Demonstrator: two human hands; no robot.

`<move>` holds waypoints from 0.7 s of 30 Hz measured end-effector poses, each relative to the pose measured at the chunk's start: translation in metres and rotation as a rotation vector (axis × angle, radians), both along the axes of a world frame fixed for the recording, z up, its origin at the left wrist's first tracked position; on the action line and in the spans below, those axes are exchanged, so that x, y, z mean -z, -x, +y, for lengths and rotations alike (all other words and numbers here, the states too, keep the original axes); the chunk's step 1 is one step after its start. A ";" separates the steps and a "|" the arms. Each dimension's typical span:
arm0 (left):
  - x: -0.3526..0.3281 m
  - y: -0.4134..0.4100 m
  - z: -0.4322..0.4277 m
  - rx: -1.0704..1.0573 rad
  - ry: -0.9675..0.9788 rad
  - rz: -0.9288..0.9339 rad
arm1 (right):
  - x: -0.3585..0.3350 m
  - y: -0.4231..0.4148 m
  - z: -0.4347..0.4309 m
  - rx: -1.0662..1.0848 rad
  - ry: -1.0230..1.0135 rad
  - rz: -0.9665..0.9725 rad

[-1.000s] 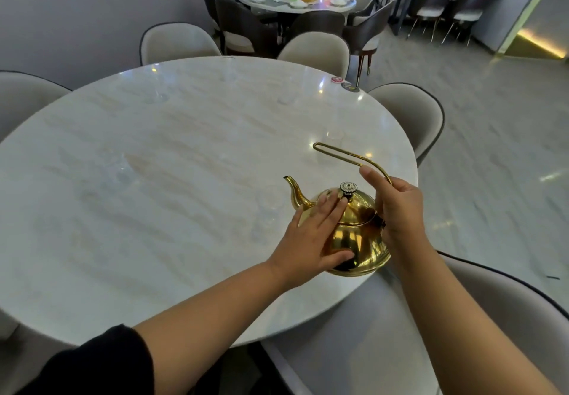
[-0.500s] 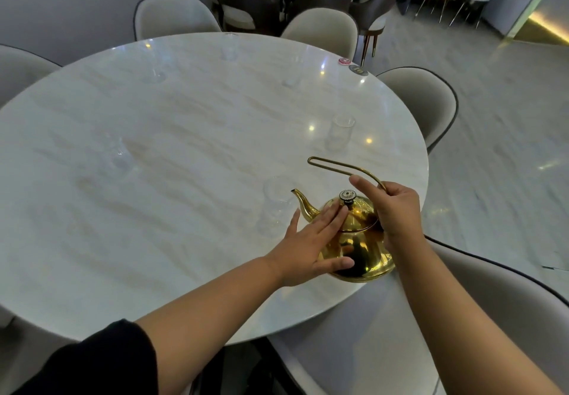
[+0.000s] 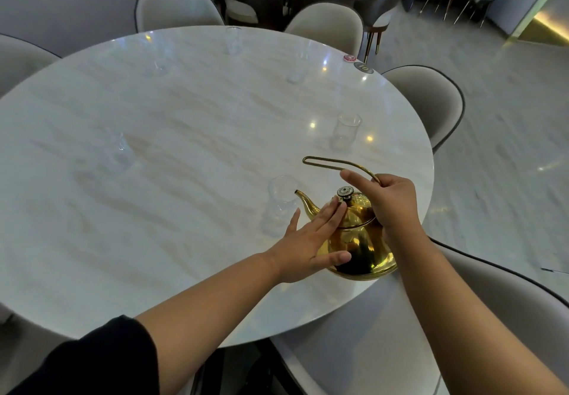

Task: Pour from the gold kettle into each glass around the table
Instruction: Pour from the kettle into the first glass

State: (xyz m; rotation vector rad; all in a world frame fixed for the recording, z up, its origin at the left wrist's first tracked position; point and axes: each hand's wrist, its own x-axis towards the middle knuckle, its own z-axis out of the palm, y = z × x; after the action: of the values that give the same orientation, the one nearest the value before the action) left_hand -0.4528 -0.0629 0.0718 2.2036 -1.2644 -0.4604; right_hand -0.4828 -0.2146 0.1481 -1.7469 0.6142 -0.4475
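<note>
While the polished gold metal kettle stands near the rim of the round pale marble table at about 4 o'clock, its curved spout tip lies at the lip of the nearest clear drinking glass, just to its 9 o'clock. The right hand is closed round the rear of the looped wire handle, forefinger stretched forward along it; the left hand lies spread and flat, fingers against the lid below the dark knob, thumb against the belly, gripping nothing. No stream is visible, and the kettle looks roughly upright, so the pour into this glass is judged about to begin. A second clear glass at 2 o'clock looks empty; further glasses at 9 o'clock, 11 o'clock, 12 o'clock and 1 o'clock would remain. Their fill levels cannot be made out: clear glass on pale stone blurs at this range. Whether the kettle's base rests on the table or is slightly lifted is unclear, and its contents are hidden.
</note>
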 end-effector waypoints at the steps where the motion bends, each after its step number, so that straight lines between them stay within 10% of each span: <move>1: 0.000 0.000 0.000 -0.003 0.003 0.006 | 0.000 0.000 0.000 -0.009 0.010 0.004; 21: -0.002 0.004 -0.002 -0.039 0.044 0.039 | -0.011 -0.007 0.002 -0.050 0.113 0.066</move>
State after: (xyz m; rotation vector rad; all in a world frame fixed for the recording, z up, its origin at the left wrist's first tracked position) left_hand -0.4573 -0.0650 0.0741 2.1684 -1.1977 -0.4530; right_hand -0.4762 -0.2122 0.1593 -1.8866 0.6009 -0.3974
